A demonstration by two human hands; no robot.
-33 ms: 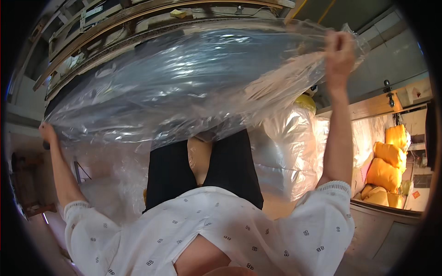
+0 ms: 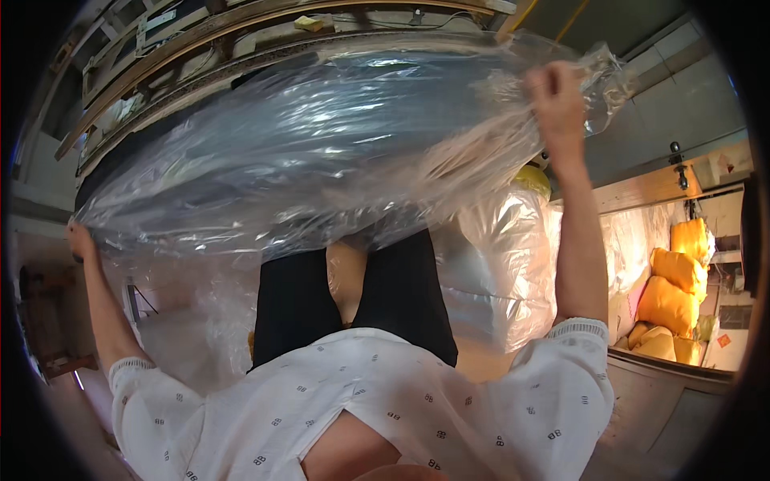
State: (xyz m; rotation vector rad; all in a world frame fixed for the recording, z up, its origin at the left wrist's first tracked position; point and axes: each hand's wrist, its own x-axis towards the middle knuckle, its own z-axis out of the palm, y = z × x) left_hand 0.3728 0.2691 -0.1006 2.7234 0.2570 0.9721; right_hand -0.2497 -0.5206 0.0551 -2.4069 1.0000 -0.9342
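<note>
A wide sheet of clear plastic film (image 2: 321, 136) stretches in front of me over a dark surface, wrinkled and shiny. Its left corner is pinched in my left hand (image 2: 80, 240), out at the far left with the arm extended. My right hand (image 2: 557, 100) is raised at the upper right, closed on the film near its right end. A crumpled end of the film sticks out beyond the right hand. The near edge of the film hangs above my thighs. Whether the film is one layer or a bag, I cannot tell.
A wooden rail (image 2: 241, 18) and machine frame run along the far side, with a small yellow block (image 2: 308, 24) on it. Right of my legs stands a large bundle wrapped in clear plastic (image 2: 505, 264). Orange-yellow bundles (image 2: 674, 305) are stacked farther right.
My right hand has moved left and slightly down along the film, and more crumpled film now sticks out to its right. The left hand has barely moved.
</note>
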